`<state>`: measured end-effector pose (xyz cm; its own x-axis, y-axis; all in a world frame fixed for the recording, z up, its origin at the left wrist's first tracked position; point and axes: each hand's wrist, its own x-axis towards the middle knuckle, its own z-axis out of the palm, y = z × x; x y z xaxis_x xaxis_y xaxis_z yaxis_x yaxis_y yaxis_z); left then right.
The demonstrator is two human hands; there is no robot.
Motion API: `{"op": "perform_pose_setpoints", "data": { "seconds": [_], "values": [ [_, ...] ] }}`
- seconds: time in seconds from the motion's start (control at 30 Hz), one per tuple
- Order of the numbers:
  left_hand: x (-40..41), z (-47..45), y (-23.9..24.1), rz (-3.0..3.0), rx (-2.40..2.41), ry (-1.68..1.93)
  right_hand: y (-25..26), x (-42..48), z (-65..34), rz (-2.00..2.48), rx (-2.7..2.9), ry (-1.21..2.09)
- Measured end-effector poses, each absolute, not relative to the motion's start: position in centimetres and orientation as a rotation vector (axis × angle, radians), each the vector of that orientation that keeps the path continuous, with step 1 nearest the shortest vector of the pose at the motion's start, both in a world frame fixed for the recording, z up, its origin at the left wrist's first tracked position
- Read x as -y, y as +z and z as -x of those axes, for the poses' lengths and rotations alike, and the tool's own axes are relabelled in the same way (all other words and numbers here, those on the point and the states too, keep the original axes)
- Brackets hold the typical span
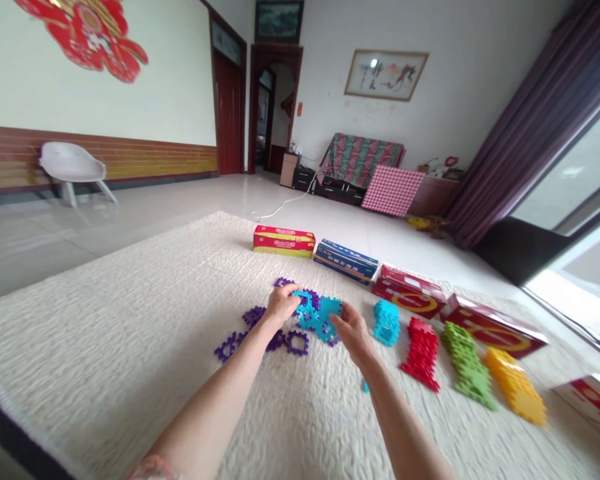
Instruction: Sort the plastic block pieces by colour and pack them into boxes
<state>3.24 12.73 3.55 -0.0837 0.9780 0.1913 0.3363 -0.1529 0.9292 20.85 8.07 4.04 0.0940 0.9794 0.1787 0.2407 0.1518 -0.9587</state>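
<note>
- Pale walls and a glossy tiled floor (170,207) surround a cream, ripple-textured mat (105,320) in the head view; a white plastic chair (75,162) stands at the left, a long purple curtain (520,120) hangs at the right, and a red-and-white checked cloth (393,190) drapes at the back.
- On the mat, light-blue notched plastic pieces (330,308) are between the two hands, above scattered purple notched plastic pieces (297,343).
- The left hand (281,304) has thumb and fingers pinching the left edge of the light-blue pieces.
- The right hand (353,327) grasps their right edge, thumb toward the camera.
- To the right lie a light-blue stack (387,323), a red row (421,353), a green row (469,365) and a yellow row (516,387) of similar pieces.
- Behind, a red-and-yellow carton (284,241), a blue carton (347,261) and two dark-red cartons (409,291) form a line.
- Near the right forearm lies a small light-blue bit (366,387), mostly hidden.
</note>
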Motion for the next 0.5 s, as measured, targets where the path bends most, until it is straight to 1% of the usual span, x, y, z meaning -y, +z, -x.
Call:
{"op": "perform_pose_setpoints", "data": {
  "seconds": [0.27,0.4,0.5],
  "values": [
    [-10.2,-8.7,3.1,-1.776,-1.393,1.206,3.2,-4.6,-24.8,1.495,1.413,0.659],
    [-8.9,-9.4,2.9,-2.123,-1.366,1.182,2.5,-2.8,-26.6,1.551,1.416,0.458],
    [-7.4,-9.4,2.4,-2.438,-1.342,1.033,0.9,-1.6,-27.4,1.566,1.521,0.230]
  ]
}}
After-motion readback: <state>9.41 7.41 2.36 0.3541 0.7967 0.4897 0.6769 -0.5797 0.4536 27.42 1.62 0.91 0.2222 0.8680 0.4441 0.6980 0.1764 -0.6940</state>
